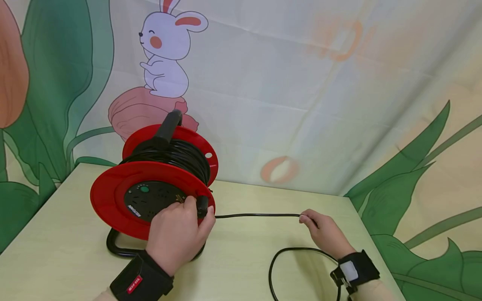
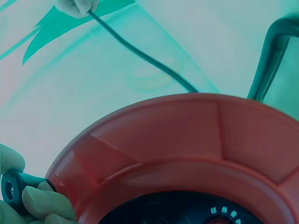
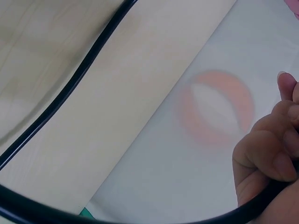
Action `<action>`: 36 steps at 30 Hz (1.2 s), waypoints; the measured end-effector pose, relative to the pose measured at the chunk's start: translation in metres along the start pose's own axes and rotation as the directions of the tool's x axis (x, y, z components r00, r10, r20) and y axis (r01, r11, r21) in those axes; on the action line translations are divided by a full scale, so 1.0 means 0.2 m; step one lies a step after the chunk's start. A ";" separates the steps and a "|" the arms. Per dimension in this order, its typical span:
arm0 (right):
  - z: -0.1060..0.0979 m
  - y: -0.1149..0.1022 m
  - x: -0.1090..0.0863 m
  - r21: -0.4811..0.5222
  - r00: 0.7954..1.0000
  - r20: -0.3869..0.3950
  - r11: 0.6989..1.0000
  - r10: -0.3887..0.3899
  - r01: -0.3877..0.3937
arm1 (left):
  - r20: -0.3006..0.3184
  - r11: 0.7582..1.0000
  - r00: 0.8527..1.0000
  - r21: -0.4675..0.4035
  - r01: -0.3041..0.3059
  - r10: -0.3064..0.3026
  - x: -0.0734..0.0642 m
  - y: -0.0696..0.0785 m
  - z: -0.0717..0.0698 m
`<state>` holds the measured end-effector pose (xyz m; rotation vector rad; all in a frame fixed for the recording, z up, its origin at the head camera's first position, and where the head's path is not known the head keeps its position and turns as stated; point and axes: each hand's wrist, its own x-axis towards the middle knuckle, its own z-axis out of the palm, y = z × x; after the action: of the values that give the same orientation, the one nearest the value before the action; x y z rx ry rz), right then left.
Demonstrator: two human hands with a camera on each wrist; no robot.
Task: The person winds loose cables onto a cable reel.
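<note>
A: Where does the cable reel [image 1: 109, 200] stand?

B: On the left side of the table [image 1: 241, 267], its red front disc tilted up toward the camera. Black cable [image 1: 256, 215] is wound between the two discs, partly covered by the black top handle [image 1: 167, 130].

A: And the hands?

B: Well apart, both busy. The left hand [image 1: 177, 234] grips the black knob [image 1: 202, 204] near the edge of the front disc; the wrist camera shows fingers curled round it, though the left edge cuts the hand off.

A: The other one?

B: The right hand [image 1: 324, 235] pinches the cable near the table's right edge. The stretch between hand and reel runs almost straight. Where it leaves the winding I can't see, because the front disc and left hand are in the way.

A: What about the slack?

B: It curves beside the right hand in a loop and drops out at the bottom of the head view, so its end is out of sight. It probably joins the piece in the right hand, but the wrist strap [image 1: 359, 267] crosses that spot.

A: Is the socket panel [image 1: 148, 196] readable?

B: Only partly: the left hand hides its lower right, and the lettering is small. The black stand [image 1: 119, 251] shows below the disc, its right part mostly behind that hand.
</note>
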<state>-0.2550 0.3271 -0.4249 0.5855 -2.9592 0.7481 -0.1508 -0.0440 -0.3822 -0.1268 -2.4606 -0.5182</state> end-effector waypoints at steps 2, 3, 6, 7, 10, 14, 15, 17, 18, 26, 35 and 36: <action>0.01 -0.01 0.01 -0.003 1.000 0.000 1.000 -0.018 0.018 | 0.004 1.000 1.000 -0.005 -0.003 0.003 -0.01 0.00 0.01; 0.01 -0.01 0.01 -0.005 1.000 0.000 1.000 -0.024 0.024 | 0.007 1.000 1.000 -0.004 -0.007 0.007 -0.01 0.00 0.02; 0.02 -0.02 0.02 -0.009 0.999 0.007 0.999 -0.038 0.038 | 0.000 1.000 1.000 -0.005 -0.020 0.020 -0.03 0.00 0.04; 0.03 -0.02 0.03 -0.008 0.999 0.010 0.999 -0.042 0.042 | -0.004 1.000 1.000 -0.004 -0.024 0.024 -0.03 0.00 0.05; 0.04 -0.04 0.04 -0.001 0.999 0.014 0.999 -0.043 0.043 | -0.002 1.000 1.000 -0.002 -0.024 0.024 -0.04 0.00 0.06; 0.06 -0.05 0.05 0.006 0.998 0.014 0.998 -0.056 0.056 | 0.023 1.000 1.000 0.000 -0.009 0.009 -0.06 0.01 0.08; 0.06 -0.05 0.05 0.007 0.998 0.013 0.998 -0.060 0.060 | 0.026 1.000 1.000 0.000 -0.008 0.008 -0.07 0.00 0.09; 0.07 -0.06 0.06 0.009 0.998 0.013 0.998 -0.068 0.068 | 0.033 1.000 0.999 0.005 -0.008 0.008 -0.08 0.00 0.10; 0.08 -0.06 0.06 0.009 0.997 0.014 0.997 -0.073 0.073 | 0.036 1.000 0.999 0.007 -0.010 0.010 -0.08 0.00 0.11; 0.11 -0.12 0.08 0.024 0.996 0.042 0.997 -0.077 0.076 | 0.097 1.000 0.995 0.024 0.000 -0.002 -0.13 -0.01 0.14; 0.16 -0.16 0.12 0.028 0.994 0.063 0.996 -0.086 0.084 | 0.153 0.999 0.988 0.036 0.016 -0.022 -0.17 -0.04 0.19; 0.16 -0.16 0.12 0.030 0.994 0.067 0.996 -0.085 0.083 | 0.160 0.999 0.987 0.037 0.020 -0.026 -0.17 -0.05 0.19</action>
<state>-0.2633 0.2774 -0.4360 0.7467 -2.9678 0.7777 -0.1455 -0.0367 -0.4337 -0.1304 -2.6296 -0.4916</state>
